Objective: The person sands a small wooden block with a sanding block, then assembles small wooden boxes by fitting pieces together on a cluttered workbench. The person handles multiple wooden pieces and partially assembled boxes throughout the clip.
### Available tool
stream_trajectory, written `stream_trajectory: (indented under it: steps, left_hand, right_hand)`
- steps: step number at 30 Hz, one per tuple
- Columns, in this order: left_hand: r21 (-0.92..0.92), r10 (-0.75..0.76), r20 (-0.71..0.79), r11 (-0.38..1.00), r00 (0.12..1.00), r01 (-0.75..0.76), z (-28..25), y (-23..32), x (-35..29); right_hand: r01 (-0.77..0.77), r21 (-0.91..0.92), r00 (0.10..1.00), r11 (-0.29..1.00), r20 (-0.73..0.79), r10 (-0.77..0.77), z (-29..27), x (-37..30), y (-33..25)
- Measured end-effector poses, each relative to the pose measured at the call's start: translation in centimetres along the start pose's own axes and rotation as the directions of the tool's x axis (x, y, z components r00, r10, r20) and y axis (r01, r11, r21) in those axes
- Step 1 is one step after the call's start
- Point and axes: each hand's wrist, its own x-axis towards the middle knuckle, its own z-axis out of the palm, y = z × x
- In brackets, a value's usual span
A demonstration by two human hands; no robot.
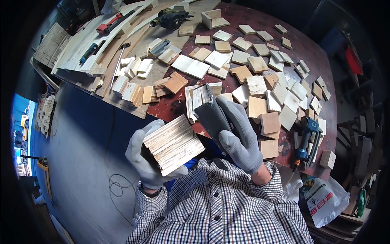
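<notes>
My left hand (151,154), in a grey-white work glove, is closed round a wood block (174,144) whose rough, layered edges face up. To its right, my gloved right hand (242,140) grips a sanding block (212,118), which looks like a dark grey sheet wrapped over layered wood. The two blocks are held close together but apart, in front of the table's near edge. Just behind the sanding block, and partly hidden by it, stands a layered wood piece (190,101). Many small wooden pieces (256,85) lie scattered on the dark red table (321,69) beyond.
A blue nail gun (307,140) lies near the table's right edge. On the left, long boards carry a red power tool (109,23), a teal tool (89,53) and a circular saw (170,18). A hammer (120,65) lies nearby. A plastic bag (325,199) sits below right.
</notes>
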Motion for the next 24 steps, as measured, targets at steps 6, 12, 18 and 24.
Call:
stream_trajectory:
  steps: [6,12,18,24]
  left_hand:
    - [-0.037,-0.172,-0.17,0.985,0.97,0.168,1.8,0.4,0.2]
    - [-0.137,-0.303,-0.151,0.949,0.941,0.284,2.0,0.5,-0.1]
    - [-0.456,-0.524,-0.137,0.787,0.841,0.417,2.5,2.1,0.1]
    - [-0.425,-0.603,-0.045,0.733,0.796,0.531,2.3,2.1,0.3]
  right_hand:
    - [-0.046,0.229,0.986,0.972,-0.148,0.082,2.1,-2.9,-0.4]
    - [0.52,-0.179,0.843,0.835,-0.049,-0.535,3.1,-1.3,1.9]
    - [-0.176,0.013,0.976,0.984,-0.13,0.176,4.3,-1.3,6.1]
    - [0.323,-0.223,0.931,0.92,-0.098,-0.351,2.4,-1.6,2.1]
